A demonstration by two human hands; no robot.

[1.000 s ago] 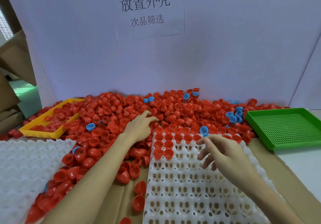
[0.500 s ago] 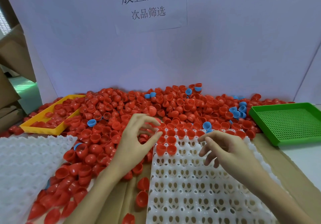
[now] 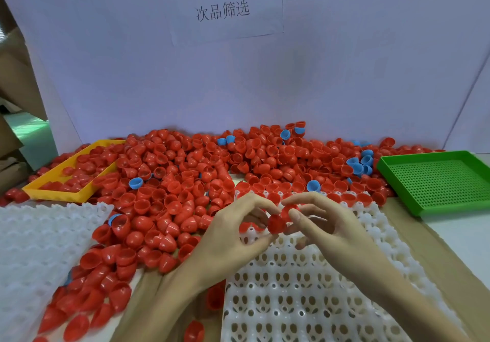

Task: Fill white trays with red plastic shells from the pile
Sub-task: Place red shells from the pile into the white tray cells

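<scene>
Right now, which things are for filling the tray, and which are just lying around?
For the job: red shells pile, white tray, shell between both hands' fingers, left hand, right hand.

Lying about: blue shells, green tray, yellow tray, paper sign.

White backing board (image 3: pixel 344 76) standing upright behind worktop, angled side panel (image 3: pixel 474 119) at right. Paper sign (image 3: pixel 225 2) with printed Chinese characters fixed at top centre. Brown cardboard (image 3: pixel 16 87) stacked far left, pale green block (image 3: pixel 29 134) beside it. Worktop covered in brown cardboard sheet (image 3: pixel 437 262), bare white surface (image 3: pixel 466 233) at right edge. Even, soft lighting.
</scene>
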